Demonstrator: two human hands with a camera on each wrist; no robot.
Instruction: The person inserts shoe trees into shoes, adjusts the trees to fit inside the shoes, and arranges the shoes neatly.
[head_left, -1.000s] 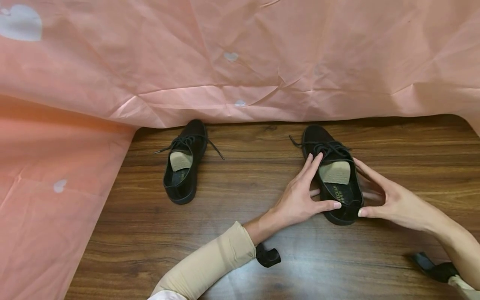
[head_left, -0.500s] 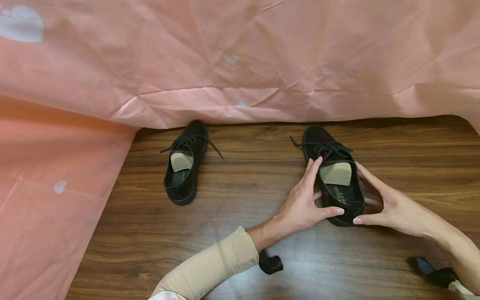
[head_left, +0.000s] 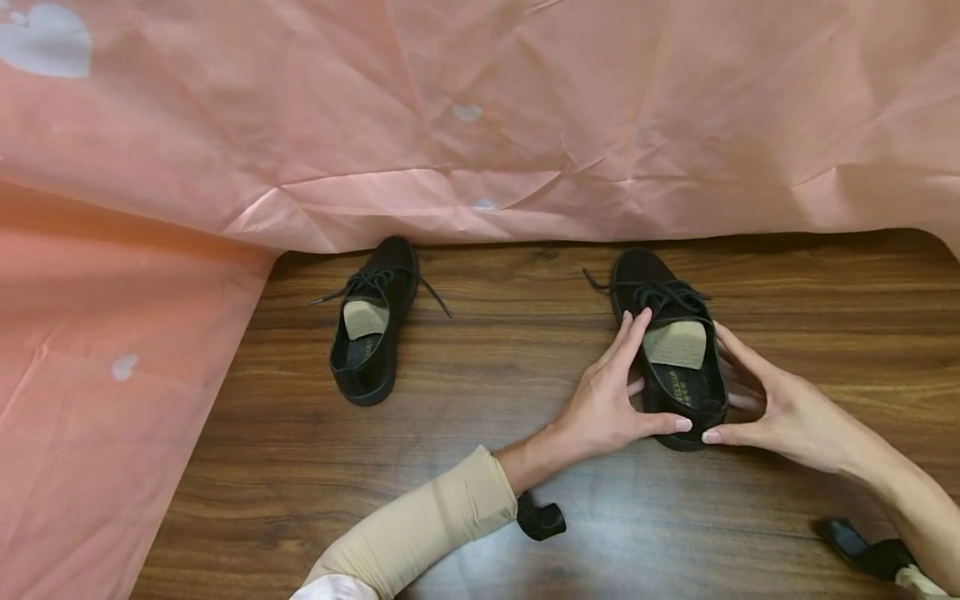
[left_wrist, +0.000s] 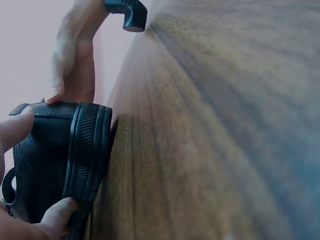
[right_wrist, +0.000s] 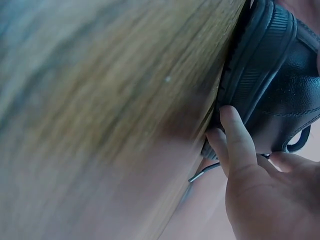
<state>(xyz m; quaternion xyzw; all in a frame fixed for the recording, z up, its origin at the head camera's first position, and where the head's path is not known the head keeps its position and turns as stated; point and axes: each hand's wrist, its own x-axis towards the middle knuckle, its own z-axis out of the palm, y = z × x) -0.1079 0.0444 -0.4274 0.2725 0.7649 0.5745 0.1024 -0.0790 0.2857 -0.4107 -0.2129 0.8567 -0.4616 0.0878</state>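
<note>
A black lace-up shoe (head_left: 678, 400) stands on the wooden floor, its toe pointing toward the pink cloth. My left hand (head_left: 600, 408) holds its left side, thumb at the heel and fingertips beside the laces. From the other side my right hand (head_left: 795, 412) grips it, with the thumb also at the heel. In the left wrist view the heel and ribbed sole (left_wrist: 86, 150) show close up, sole against the floor. The right wrist view shows fingers (right_wrist: 240, 145) along the shoe's side and sole edge. A beige insert (head_left: 675, 344) sits inside the shoe.
A matching black shoe (head_left: 367, 358), also with a beige insert, stands to the left. Pink cloth with heart prints (head_left: 525, 125) hangs behind both shoes and along the left. Dark camera mounts (head_left: 542, 518) are on the wrists, over the brown wood floor (head_left: 480, 400).
The right thumb has slid inward along the heel toward the left thumb, which has shifted slightly right. The shoe stays in nearly the same place, with both hands on it.
</note>
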